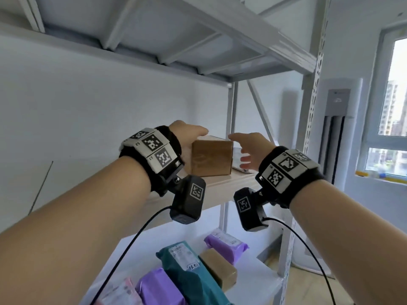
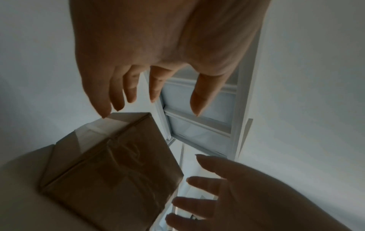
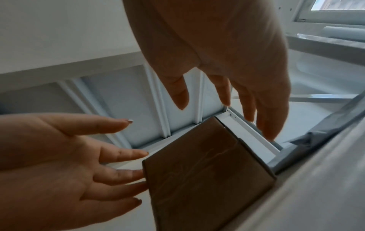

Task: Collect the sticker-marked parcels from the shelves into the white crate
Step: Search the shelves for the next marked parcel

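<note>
Both hands are reaching up to a brown cardboard box (image 1: 211,158) that is sitting upright near the front edge of a wooden shelf board (image 1: 229,183), one hand on each side so the box lies between the palms. The left hand (image 1: 187,137) is spread wide with its fingers straight; in the right wrist view those fingers (image 3: 126,173) are lying right against the box's left face, though whether they are truly pressing it cannot be told. The right hand (image 1: 250,150) is also spread wide and holding nothing, its palm turned toward the box's right face with a gap showing between them. Neither hand is gripping yet; the two flat palms look set to squeeze the box from opposite sides, which suits a box too broad for one hand. No sticker is showing on the faces in view, so whether this is a marked parcel cannot be judged. Just beyond the right hand, a flat grey bag (image 3: 308,140) is lying on the same board behind the box, so the fingers on that side will need to be slipping in between the two. Well below the hands, on a lower white shelf (image 1: 259,280), purple (image 1: 226,244), teal (image 1: 189,267) and brown (image 1: 219,268) parcels are lying side by side. The white crate is not in view.
</note>
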Tool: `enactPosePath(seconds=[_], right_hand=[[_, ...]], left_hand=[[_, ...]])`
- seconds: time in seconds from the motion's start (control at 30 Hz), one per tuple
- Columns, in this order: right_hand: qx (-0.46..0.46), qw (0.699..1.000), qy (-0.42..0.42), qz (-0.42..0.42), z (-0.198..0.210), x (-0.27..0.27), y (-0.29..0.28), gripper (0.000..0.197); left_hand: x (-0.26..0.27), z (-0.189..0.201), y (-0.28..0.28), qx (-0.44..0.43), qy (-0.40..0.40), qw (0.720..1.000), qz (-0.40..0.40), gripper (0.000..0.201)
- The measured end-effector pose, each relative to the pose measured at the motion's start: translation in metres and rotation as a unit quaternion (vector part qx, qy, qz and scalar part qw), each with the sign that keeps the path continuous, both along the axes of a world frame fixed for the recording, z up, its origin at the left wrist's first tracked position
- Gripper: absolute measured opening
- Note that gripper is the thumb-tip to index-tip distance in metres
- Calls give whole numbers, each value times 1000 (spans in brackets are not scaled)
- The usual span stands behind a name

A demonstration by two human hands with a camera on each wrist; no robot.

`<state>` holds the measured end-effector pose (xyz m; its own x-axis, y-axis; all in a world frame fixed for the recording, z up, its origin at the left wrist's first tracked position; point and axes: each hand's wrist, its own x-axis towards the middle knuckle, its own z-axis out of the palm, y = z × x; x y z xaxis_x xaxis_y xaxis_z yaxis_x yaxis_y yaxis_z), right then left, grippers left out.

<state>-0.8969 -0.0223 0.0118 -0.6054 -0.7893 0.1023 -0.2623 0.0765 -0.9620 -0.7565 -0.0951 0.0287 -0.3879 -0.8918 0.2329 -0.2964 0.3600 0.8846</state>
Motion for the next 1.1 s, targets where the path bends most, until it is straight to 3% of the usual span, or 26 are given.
enactPosePath(seconds=[0.13,0.27,0.33,0.47,0.53,0.73,1.1], right_hand=[[29,998,0,48,6,-19,-24,48],[53,989,-68,122,4,-38,-44,30],[47,980,-98,166,1,-42,-48,21],[6,977,-59,207,1,-51,-49,12],[-37,975,-30,216,3,-57,-48,9],[-125,945,-29,301,3,-59,-39,30],[-176,913,-18,367,-4,-19,-24,46]], left_hand=[[-9,13,-15,9,-41,998,41,57],[-24,11,-21,72,-70,993,61,35],[-29,7,-16,82,-75,990,83,33],[-39,1,-3,12,-53,990,128,19],[-42,0,4,-8,-16,991,133,26],[-38,-4,35,-146,1,969,200,33],[3,-13,70,-197,16,940,278,59]])
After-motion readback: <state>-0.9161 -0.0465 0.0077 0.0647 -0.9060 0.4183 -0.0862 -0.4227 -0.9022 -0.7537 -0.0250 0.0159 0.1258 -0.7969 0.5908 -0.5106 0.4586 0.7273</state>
